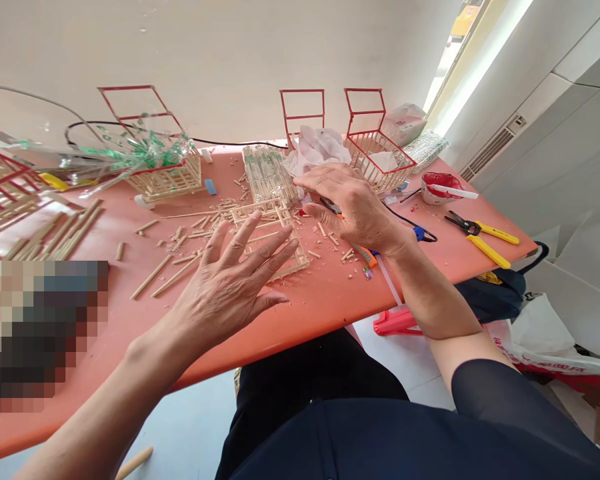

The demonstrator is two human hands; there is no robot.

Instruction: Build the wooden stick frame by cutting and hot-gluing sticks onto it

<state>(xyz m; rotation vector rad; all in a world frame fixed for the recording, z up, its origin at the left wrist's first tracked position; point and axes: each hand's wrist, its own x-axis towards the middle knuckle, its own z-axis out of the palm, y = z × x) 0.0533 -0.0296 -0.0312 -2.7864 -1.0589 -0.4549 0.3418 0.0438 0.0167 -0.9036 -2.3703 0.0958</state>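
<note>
1. The person's left hand [217,293], at the centre of the frame, is palm down with its fingers spread wide, gripping nothing that shows; whether it touches anything below cannot be told.
2. Partly behind those fingers lies the stick frame [303,257], a pale lattice resting on the orange counter [240,340] near the middle of the frame.
3. The right hand [355,203], right of centre, has its fingers extended and slightly bent, the thumb held apart. No object shows in its grasp; its palm is hidden.
4. Just beyond the right hand, at upper centre, are a crumpled white sheet [323,145] and wrapped sticks [265,167]; the wrapping bears green print too small to read.
5. Loose sticks [153,277] and short offcuts lie around the stick frame, left of centre.
6. Red-trimmed stick baskets stand toward the upper left and the upper right.
7. Right of centre, a cup [433,195] smeared red inside stands near yellow-handled pliers [490,232].
8. At lower right, a white plastic bag [550,363] carries red lettering, too blurred to read.
</note>
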